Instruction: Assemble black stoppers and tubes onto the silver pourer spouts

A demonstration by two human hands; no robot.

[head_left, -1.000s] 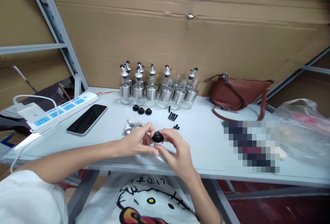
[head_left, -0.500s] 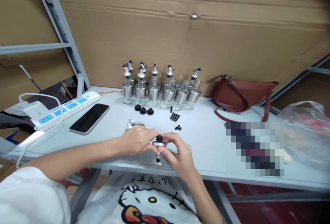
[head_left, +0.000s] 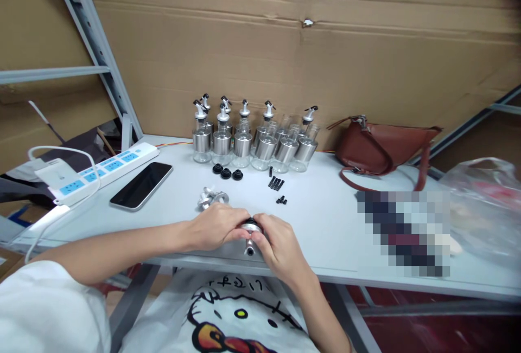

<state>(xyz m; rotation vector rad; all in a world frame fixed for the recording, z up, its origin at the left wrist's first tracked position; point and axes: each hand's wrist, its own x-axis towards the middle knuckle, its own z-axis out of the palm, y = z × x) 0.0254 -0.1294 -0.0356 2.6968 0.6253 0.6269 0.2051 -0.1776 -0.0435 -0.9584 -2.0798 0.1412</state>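
So the fingers (head_left: 261,240) of both hands are closed in tight on one silver spout (head_left: 251,228), left hand (head_left: 220,226) on one side and right hand (head_left: 281,245) on the other. Thumbs are at the near side, fingertips wrapped around the far side where a bit of black shows on top. The nozzle pokes out below the thumbs, its dark hole facing the person (can't tell from here if any of it touches the surface (head_left: 321,233)).

Just past the left hand there's a little heap of silver parts (head_left: 214,199). Behind that sit three black stoppers (head_left: 226,173), close together. Over to the right you've got a tiny cluster of black caps (head_left: 281,200), then a row of short black rods (head_left: 275,183) with one more lying apart behind them.

Further back, bottles (head_left: 242,146) stand bunched up near the cardboard (head_left: 260,55), glass with metal bands; some wear spouts, others have bare necks. Off left: a phone (head_left: 141,186) lying beside a power strip (head_left: 108,172). Off right: a brown purse (head_left: 366,147), then a clear plastic bag (head_left: 482,206).
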